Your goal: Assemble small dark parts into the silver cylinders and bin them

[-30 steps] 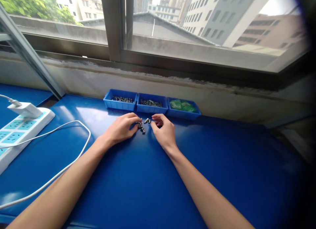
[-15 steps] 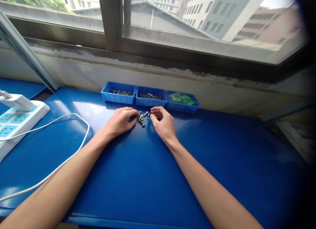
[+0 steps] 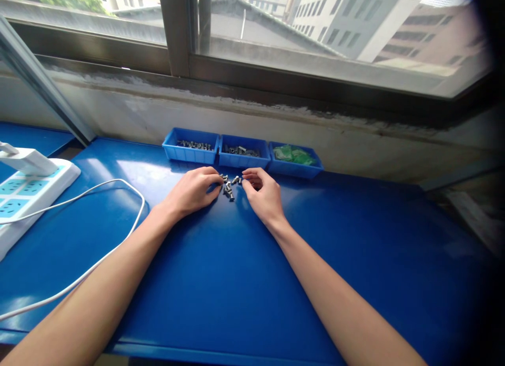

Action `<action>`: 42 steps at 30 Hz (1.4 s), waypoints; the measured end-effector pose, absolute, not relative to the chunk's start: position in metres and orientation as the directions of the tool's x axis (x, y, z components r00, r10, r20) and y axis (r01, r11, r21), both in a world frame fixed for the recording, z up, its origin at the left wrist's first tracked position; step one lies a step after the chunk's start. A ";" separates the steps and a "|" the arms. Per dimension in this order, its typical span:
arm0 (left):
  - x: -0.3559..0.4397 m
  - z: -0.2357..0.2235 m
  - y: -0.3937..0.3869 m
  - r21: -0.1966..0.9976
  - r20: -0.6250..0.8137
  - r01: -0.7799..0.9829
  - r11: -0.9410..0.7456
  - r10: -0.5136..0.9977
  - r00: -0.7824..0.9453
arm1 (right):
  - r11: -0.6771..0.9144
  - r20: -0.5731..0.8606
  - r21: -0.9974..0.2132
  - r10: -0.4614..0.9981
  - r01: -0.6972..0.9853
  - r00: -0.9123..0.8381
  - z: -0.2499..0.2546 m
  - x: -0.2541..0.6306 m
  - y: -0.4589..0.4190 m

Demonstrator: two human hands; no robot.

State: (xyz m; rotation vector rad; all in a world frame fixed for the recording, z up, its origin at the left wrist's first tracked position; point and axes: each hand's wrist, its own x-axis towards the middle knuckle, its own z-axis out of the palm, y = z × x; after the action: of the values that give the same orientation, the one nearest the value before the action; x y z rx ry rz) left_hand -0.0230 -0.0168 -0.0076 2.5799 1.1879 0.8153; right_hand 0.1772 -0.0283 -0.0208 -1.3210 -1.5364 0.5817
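Note:
A small loose pile of metal screws [image 3: 228,190] lies on the blue tabletop between my two hands. At its left side, my left hand [image 3: 195,191] rests with curved fingers, the thumb a little apart from the index finger and the tips by the screws. My right hand [image 3: 265,195] curves in from the other side, with a gap between thumb and fingers. A few short screws [image 3: 236,180] lie close to its fingertips. Nothing is plainly held in either hand, though the undersides of the fingers are hidden.
Behind the hands stand a blue bin of screws [image 3: 191,154], a blue bin of metal parts [image 3: 243,160] and a blue bin with green packets [image 3: 295,169], below a window. On the left lie a white power strip [image 3: 65,171] and a white cable [image 3: 132,226].
The whole view has shifted slightly. Both hands stay around the screws with almost the same finger pose, and the pile looks nearly unchanged.

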 end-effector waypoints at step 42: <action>-0.045 0.018 0.045 0.509 0.685 0.726 -0.462 0.729 -0.016 | 0.295 0.353 -0.852 0.934 0.433 0.059 -0.022 0.177 -0.030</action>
State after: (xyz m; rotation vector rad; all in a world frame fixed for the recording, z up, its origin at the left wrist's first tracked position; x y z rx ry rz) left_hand -0.0452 0.0447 0.0176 2.2017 1.6282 1.5348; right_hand 0.1770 -0.0297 -0.0219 -1.3017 -1.5456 0.6180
